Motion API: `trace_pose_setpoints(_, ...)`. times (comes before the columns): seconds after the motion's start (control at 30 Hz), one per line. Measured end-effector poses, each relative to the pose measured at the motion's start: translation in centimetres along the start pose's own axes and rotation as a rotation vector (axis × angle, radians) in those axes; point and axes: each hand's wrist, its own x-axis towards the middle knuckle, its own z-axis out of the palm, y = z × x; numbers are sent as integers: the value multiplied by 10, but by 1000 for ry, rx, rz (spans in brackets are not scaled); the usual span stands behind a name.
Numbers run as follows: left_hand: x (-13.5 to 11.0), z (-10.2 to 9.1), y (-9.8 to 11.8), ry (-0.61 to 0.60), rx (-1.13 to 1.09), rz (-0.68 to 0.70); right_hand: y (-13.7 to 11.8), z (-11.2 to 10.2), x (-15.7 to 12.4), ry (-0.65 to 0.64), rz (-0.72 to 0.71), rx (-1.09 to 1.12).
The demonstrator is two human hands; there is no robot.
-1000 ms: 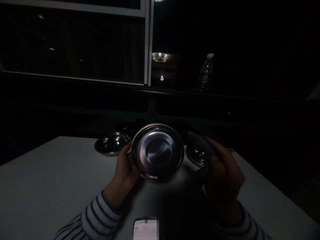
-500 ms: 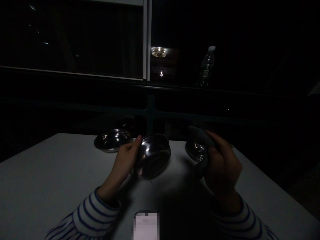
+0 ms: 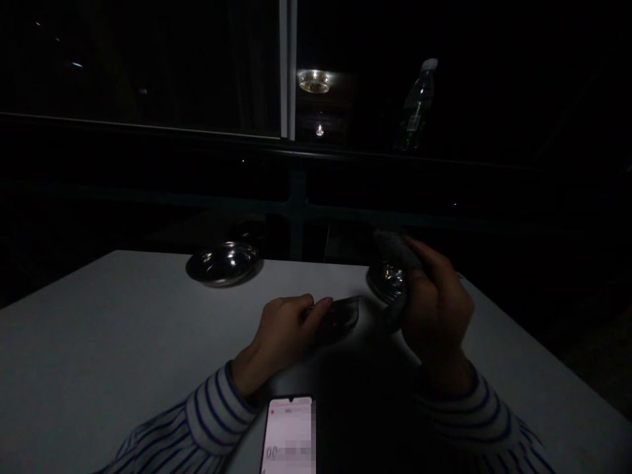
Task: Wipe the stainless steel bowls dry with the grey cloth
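My left hand (image 3: 284,329) grips a shiny metal bowl (image 3: 343,319) by its edge, thumb on top, just above the middle of the table. The bowl is tipped and dark, and my fingers cover part of it. My right hand (image 3: 439,309) is closed around a grey cloth (image 3: 397,250), raised to the right of the bowl and apart from it. Behind the cloth, partly hidden, sit metal bowls (image 3: 388,283) that look stacked. Another wide metal bowl (image 3: 222,263) rests at the far left of the table.
A lit phone (image 3: 289,434) lies on the white table (image 3: 123,342) near the front edge. Beyond the table, a clear plastic bottle (image 3: 417,108) with a white cap stands by the dark window. A pale window frame (image 3: 287,72) rises at the back.
My left hand has moved right and lower with the bowl, turning it from a raised tilt to a flatter pose. My right hand still holds the cloth. The view has dipped slightly.
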Motion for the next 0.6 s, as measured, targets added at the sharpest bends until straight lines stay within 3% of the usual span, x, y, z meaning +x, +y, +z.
trace_pose_setpoints(0.1,-3,4,2,-54,36,117,1,2,0,-52,51,25)
trace_pose_setpoints(0.27,-6,8,3,-196,31,309,4,6,3,-131,257,103)
trace_pose_setpoints(0.4,-7,14,-2,-322,24,322,5,6,2,-191,393,204)
trace_pose_setpoints(0.6,-11,25,-7,-373,66,323,17,-6,-13,-315,695,283)
